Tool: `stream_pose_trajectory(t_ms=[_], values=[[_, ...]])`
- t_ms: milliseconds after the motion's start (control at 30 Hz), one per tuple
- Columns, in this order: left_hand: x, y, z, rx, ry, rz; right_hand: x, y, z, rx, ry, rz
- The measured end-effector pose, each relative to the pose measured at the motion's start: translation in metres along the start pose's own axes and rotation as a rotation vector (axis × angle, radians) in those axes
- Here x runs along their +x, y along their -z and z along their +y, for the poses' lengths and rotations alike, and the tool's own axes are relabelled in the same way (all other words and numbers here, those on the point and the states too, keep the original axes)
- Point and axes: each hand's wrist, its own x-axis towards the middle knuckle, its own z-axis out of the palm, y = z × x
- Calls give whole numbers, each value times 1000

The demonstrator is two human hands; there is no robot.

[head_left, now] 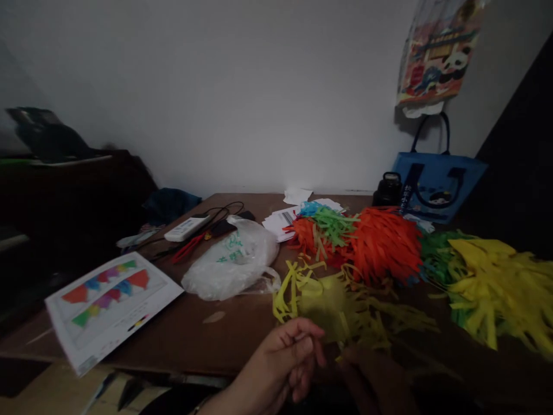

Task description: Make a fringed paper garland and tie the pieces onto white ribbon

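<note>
My left hand (287,357) is over the table's front edge, fingers half curled and slightly apart, with nothing visible in them. To its right, my right hand (375,377) is dark and blurred. Its fingertips pinch what looks like a thin yellow strip (343,327); its far end blurs into the yellow fringe behind. Just beyond both hands lies a yellow fringed piece (322,297) with loose cut strips spreading left and right. Behind it sit a red-orange fringed bundle (384,245) and a smaller green one (334,225). A large yellow fringed bundle (496,282) lies at the right.
On the brown table (207,346) are a crumpled plastic bag (235,259), a printed sheet with coloured bunting (114,308) overhanging the front edge, a white power strip (187,227) with cables, and white papers (283,222). A blue tote bag (440,184) and black bottle (387,189) stand at the back right.
</note>
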Motion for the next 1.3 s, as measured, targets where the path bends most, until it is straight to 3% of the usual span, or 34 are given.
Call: stream_pose_trajectory(t_ms=[100,300,400,500,633,900,1067,1200,1300], values=[[2,-4,-17,-90,14,-6,4,0,-4,27,38,20],[4,-8,-22,-118,5,104,1,-11,-8,-16,41,32],[4,-6,-28,-80,-11,148,3,-14,-7,-27,86,115],[6,2,-36,9,-91,170,9,-11,-9,-73,149,157],[6,13,-44,166,-222,148,13,-8,-10,-94,168,92],[-5,3,-27,399,-486,78,8,-13,-7,15,166,76],[-6,1,-16,531,-466,8,11,-8,-5,28,204,18],[-7,4,-9,652,-459,-6,9,-7,-2,156,107,-74],[-9,6,-9,682,-479,22,8,-8,-3,125,93,5]])
